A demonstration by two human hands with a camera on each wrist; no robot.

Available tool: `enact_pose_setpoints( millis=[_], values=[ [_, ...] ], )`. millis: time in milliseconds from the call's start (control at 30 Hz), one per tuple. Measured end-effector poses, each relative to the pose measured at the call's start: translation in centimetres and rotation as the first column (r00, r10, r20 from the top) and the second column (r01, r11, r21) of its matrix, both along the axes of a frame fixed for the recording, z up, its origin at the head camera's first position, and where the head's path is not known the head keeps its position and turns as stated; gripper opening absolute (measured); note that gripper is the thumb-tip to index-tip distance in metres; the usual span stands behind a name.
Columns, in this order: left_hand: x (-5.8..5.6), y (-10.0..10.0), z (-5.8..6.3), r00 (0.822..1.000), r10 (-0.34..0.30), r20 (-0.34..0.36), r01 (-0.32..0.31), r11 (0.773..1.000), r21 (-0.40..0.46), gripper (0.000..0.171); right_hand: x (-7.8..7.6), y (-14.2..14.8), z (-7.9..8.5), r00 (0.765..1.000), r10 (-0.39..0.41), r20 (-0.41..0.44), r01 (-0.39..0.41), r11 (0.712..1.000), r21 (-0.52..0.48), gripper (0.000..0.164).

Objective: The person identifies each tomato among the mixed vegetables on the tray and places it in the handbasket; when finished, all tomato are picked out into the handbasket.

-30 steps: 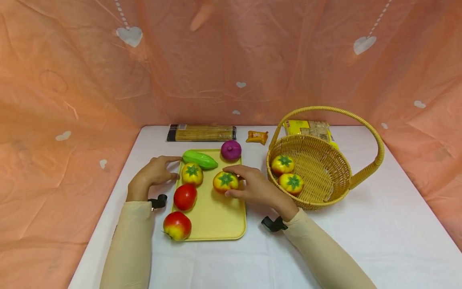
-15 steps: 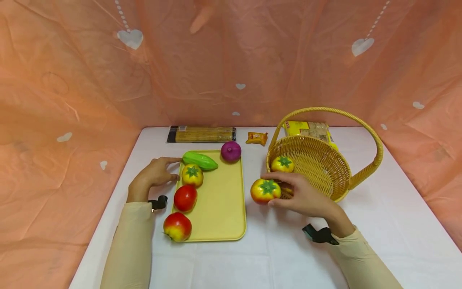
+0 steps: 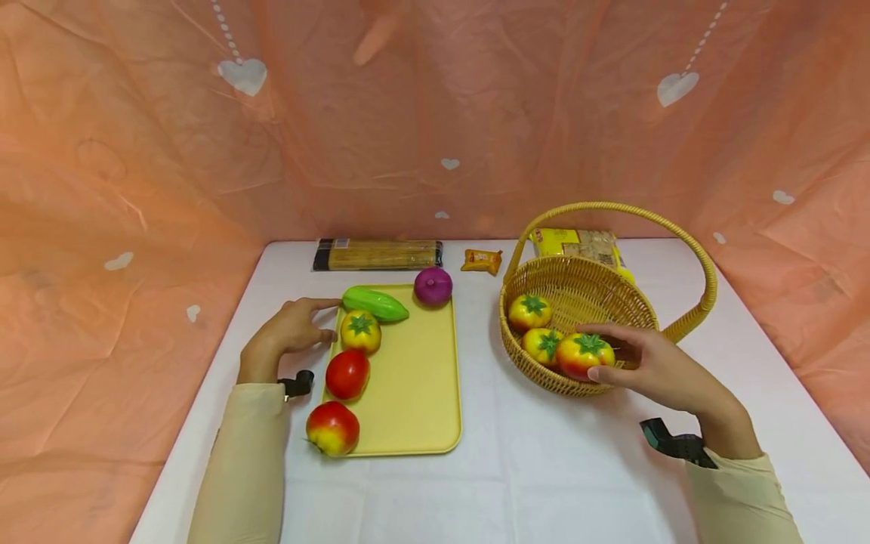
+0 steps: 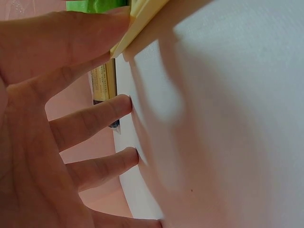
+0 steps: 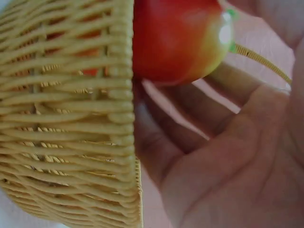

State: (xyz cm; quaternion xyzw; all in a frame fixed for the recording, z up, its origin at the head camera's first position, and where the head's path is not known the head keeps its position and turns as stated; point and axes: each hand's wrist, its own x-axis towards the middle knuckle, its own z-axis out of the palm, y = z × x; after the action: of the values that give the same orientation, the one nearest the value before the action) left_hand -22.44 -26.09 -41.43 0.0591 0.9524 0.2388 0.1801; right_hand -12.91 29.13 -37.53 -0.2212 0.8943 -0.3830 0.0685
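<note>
My right hand grips a yellow-and-red toy tomato with a green star-shaped top, over the near rim of the wicker basket. In the right wrist view the tomato overlaps the basket's rim, fingers curled beneath it. Two similar tomatoes lie inside the basket at its left. My left hand has its fingers spread at the left edge of the yellow tray; thumb and index touch that edge in the left wrist view. Nearest it are a green cucumber-like vegetable and another yellow tomato.
Down the tray's left side lie a red tomato and a red-yellow apple-like fruit. A purple onion sits at its far right corner. Behind are packed noodles, a small orange packet and a yellow bag. The basket's handle arches up.
The right hand has carried its tomato from the tray rightward to the basket's near rim. The left hand has stayed at the tray's edge.
</note>
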Motion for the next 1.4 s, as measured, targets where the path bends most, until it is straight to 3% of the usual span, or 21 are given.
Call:
enact_pose_setpoints(
  millis=[367,600,867,1033,1167,1300,1400],
  values=[
    [0.1,0.1,0.0,1.0,-0.009,-0.017,0.009,1.0,0.005,0.069,-1.8,-1.4,-1.3,0.999,-0.024,0.038,0.019,0.993,0.119,0.053],
    [0.1,0.0,-0.1,0.999,-0.017,-0.034,0.017,1.0,0.006,0.069,-3.1,-3.3,-2.4,0.999,0.005,-0.037,0.001,0.985,0.173,0.055],
    [0.1,0.1,-0.1,0.998,-0.031,-0.052,0.032,0.999,0.019,0.069,-3.7,-4.5,-3.2,0.997,-0.032,-0.068,0.045,0.979,0.198,0.057],
    [0.2,0.1,0.1,1.0,-0.013,-0.023,0.013,1.0,0.022,0.07,-3.3,-5.0,-2.5,0.993,-0.094,-0.075,0.104,0.985,0.141,0.06],
    [0.2,0.1,0.3,1.0,-0.008,-0.011,0.009,1.0,0.028,0.069,-3.1,-5.6,-1.8,0.984,-0.112,-0.139,0.121,0.991,0.058,0.058],
    [0.2,0.1,0.3,1.0,0.0,-0.004,0.0,1.0,0.029,0.069,-3.0,-6.7,-1.5,0.984,-0.076,-0.161,0.065,0.995,-0.077,0.054],
    [0.2,0.1,0.2,1.0,0.003,-0.002,-0.003,1.0,0.024,0.069,-3.0,-7.9,-1.3,0.993,-0.008,-0.114,-0.014,0.982,-0.191,0.052]
  ],
)
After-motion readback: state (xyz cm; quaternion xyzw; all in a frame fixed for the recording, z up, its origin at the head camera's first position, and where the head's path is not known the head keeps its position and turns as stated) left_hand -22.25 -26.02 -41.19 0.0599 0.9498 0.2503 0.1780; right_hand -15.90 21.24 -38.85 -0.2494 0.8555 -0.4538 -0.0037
